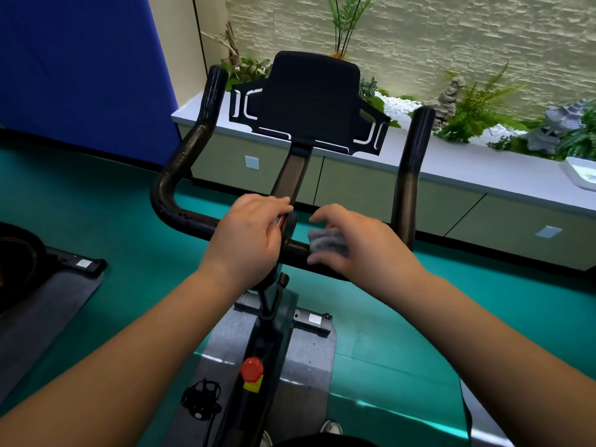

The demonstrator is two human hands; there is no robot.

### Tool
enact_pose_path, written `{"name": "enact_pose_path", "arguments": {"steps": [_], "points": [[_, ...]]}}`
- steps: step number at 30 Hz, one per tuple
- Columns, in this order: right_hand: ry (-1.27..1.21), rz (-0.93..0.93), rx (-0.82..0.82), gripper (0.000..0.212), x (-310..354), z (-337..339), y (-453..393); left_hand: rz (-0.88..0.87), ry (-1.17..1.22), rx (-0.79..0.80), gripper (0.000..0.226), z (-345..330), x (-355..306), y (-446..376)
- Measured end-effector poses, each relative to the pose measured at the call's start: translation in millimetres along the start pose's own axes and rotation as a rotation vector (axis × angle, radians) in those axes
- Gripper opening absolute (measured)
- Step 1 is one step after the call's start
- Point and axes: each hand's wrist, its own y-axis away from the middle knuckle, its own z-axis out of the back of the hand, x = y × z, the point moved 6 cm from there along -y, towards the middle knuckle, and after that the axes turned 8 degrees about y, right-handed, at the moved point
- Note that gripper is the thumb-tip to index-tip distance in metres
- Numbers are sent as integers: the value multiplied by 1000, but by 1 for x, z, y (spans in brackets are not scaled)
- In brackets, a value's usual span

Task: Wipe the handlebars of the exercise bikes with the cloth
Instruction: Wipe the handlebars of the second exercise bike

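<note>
A black exercise bike handlebar [180, 175] curves up at both ends, with a black tablet holder [309, 101] at its centre. My left hand [248, 233] rests over the middle of the bar at the stem, fingers curled over it. Just right of the stem, my right hand [358, 243] holds a small grey cloth [325, 241] against the crossbar, fingers wrapped over it. The bar under both hands is hidden.
The right upright grip [414, 162] rises beside my right hand. A red knob [252, 369] and a pedal [201, 398] sit below on the frame. Another bike's base [64, 269] lies at left. A planter ledge [467, 162] runs behind, over green floor.
</note>
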Motion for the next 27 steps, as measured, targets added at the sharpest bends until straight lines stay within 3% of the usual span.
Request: {"name": "enact_pose_path", "arguments": {"steps": [3,10,15,20,23,27], "points": [[-66,-11,-66,25,-3,5,5,-2,1,-3,40,0,-1,0],[-269,-140,53,7,-14,6,-4,1,3,-8,41,1,-1,0],[-344,-158,70,10,7,-7,-27,-13,8,-25,39,1,1,0],[-236,-291,221,17,-20,-1,-12,-9,14,-12,40,1,-1,1],[-179,-260,274,13,-20,-1,-16,-5,15,-15,40,2,-1,1],[-213,-185,221,11,4,-16,-37,-12,12,-22,41,1,1,0]]}}
